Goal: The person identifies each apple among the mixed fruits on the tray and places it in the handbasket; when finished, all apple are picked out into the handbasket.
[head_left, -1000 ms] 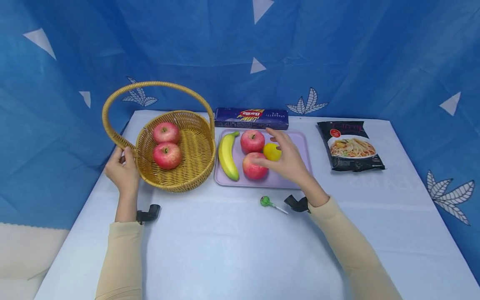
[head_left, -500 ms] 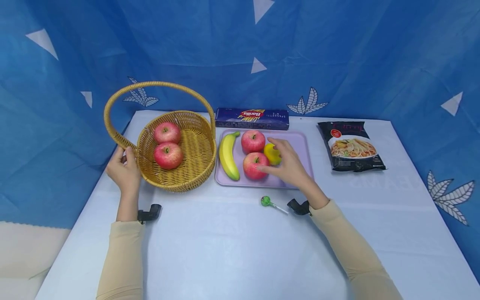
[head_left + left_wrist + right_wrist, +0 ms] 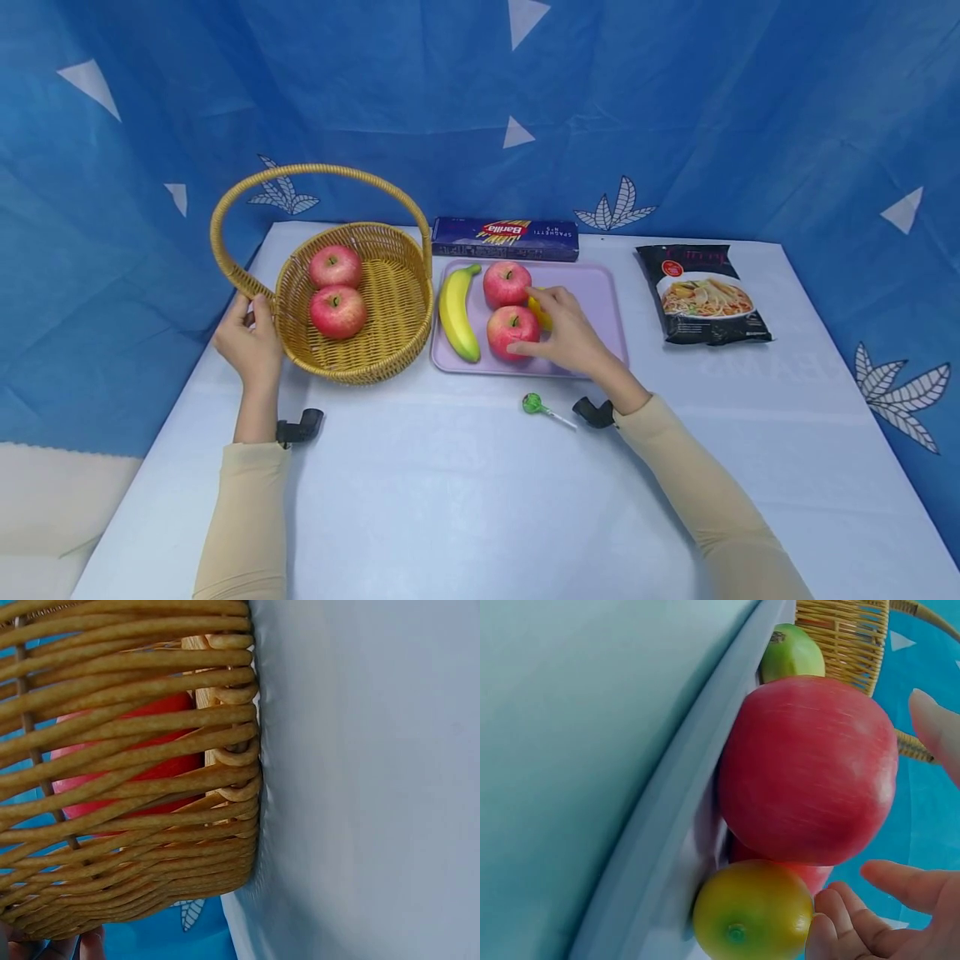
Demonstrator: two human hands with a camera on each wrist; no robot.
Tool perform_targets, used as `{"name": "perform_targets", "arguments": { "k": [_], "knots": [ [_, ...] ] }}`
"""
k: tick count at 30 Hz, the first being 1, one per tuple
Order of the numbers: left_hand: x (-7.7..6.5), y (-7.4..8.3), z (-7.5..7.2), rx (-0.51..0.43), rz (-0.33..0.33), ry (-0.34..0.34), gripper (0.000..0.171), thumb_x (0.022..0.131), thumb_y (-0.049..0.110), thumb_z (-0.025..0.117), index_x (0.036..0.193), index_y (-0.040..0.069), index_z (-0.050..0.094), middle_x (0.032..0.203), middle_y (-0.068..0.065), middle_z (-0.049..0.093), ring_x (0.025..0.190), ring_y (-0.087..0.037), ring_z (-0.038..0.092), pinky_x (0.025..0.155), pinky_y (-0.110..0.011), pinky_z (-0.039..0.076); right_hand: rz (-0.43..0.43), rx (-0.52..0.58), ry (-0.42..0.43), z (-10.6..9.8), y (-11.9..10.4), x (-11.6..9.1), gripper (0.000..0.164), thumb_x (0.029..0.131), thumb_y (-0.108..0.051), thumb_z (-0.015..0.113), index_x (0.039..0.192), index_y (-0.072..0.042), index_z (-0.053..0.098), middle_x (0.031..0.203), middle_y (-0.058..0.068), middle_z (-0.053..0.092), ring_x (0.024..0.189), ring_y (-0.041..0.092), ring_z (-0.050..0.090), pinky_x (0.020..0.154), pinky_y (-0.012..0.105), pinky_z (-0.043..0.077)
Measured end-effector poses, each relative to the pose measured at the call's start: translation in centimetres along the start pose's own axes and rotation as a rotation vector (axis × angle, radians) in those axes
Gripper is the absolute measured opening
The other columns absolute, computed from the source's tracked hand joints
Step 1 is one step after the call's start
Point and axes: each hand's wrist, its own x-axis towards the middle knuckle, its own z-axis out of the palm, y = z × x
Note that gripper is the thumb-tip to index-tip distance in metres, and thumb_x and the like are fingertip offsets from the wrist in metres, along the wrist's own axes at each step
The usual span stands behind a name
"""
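Observation:
On the left of the head view, my left hand point(image 3: 251, 342) grips the wicker basket point(image 3: 393, 304) where its handle meets the rim. Two red apples point(image 3: 337, 312) lie inside it. My right hand point(image 3: 573, 337) is over the lilac tray point(image 3: 603, 304), its thumb and fingers spread about the front apple point(image 3: 512, 332). In the right wrist view, a gap shows between the thumb and that apple point(image 3: 810, 772), while the fingertips are right at the yellow lemon point(image 3: 742, 919). Another apple point(image 3: 506, 282) sits behind, and a banana point(image 3: 456, 315) lies at the tray's left.
Behind the tray lies a blue spaghetti box point(image 3: 506, 240). A black noodle packet point(image 3: 703, 293) is on the right of the white table point(image 3: 450, 500). In front of the tray is a green lollipop point(image 3: 534, 404). A blue cloth point(image 3: 675, 100) hangs behind the table.
My right hand has lowered and closed in around the front apple, covering more of the lemon. The left hand keeps its grip on the basket.

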Motion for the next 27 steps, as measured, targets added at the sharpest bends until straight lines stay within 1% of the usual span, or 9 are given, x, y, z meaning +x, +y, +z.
{"name": "perform_targets", "arguments": {
  "k": [3, 6, 12, 16, 22, 27],
  "knots": [
    [0.0, 0.0, 0.0, -0.003, 0.001, 0.001, 0.034, 0.101, 0.031, 0.051, 0.112, 0.006, 0.072, 0.106, -0.012, 0.073, 0.095, -0.018, 0.066, 0.079, -0.014, 0.049, -0.008, -0.010, -0.007, 0.1, 0.0, -0.1, 0.092, 0.074, -0.040, 0.084, 0.149, -0.012, 0.040, 0.131, 0.017, 0.044, 0.123, 0.030, 0.040, 0.099, 0.049, 0.049],
    [-0.1, 0.0, -0.1, -0.003, -0.001, 0.000, 0.034, 0.101, 0.031, 0.051, 0.113, 0.007, 0.072, 0.106, -0.012, 0.073, 0.094, -0.018, 0.065, 0.080, -0.014, 0.049, -0.026, -0.022, -0.009, 0.2, 0.0, -0.1, 0.093, 0.073, -0.040, 0.085, 0.148, -0.010, 0.040, 0.129, 0.017, 0.044, 0.122, 0.031, 0.039, 0.099, 0.049, 0.049],
    [-0.1, 0.0, -0.1, -0.005, -0.008, -0.003, 0.035, 0.101, 0.031, 0.051, 0.114, 0.007, 0.072, 0.107, -0.011, 0.073, 0.095, -0.017, 0.065, 0.079, -0.014, 0.050, -0.055, -0.076, -0.008, 0.6, 0.3, 0.0, 0.093, 0.072, -0.041, 0.085, 0.147, -0.008, 0.042, 0.123, 0.014, 0.046, 0.121, 0.029, 0.037, 0.097, 0.047, 0.048],
    [-0.1, 0.1, -0.1, -0.006, -0.016, -0.005, 0.034, 0.101, 0.031, 0.051, 0.115, 0.008, 0.072, 0.108, -0.011, 0.073, 0.095, -0.016, 0.065, 0.079, -0.014, 0.050, -0.069, -0.110, -0.005, 0.8, 0.3, 0.1, 0.092, 0.071, -0.042, 0.086, 0.145, -0.006, 0.045, 0.124, 0.014, 0.047, 0.121, 0.029, 0.037, 0.096, 0.047, 0.048],
    [-0.1, 0.1, -0.1, -0.010, -0.021, -0.009, 0.033, 0.101, 0.030, 0.051, 0.115, 0.008, 0.072, 0.108, -0.011, 0.073, 0.098, -0.019, 0.067, 0.083, -0.019, 0.054, -0.083, -0.140, 0.007, 1.0, 0.3, 0.1, 0.089, 0.070, -0.042, 0.086, 0.141, -0.005, 0.049, 0.129, 0.015, 0.050, 0.120, 0.030, 0.038, 0.096, 0.048, 0.046],
    [-0.1, 0.1, 0.0, -0.012, -0.015, -0.002, 0.033, 0.101, 0.029, 0.051, 0.113, 0.008, 0.072, 0.107, -0.012, 0.073, 0.095, -0.016, 0.066, 0.079, -0.014, 0.051, -0.096, -0.155, 0.015, 1.1, 0.3, 0.2, 0.088, 0.069, -0.041, 0.087, 0.139, -0.005, 0.050, 0.132, 0.016, 0.050, 0.119, 0.031, 0.038, 0.097, 0.049, 0.044]
  ]
}}
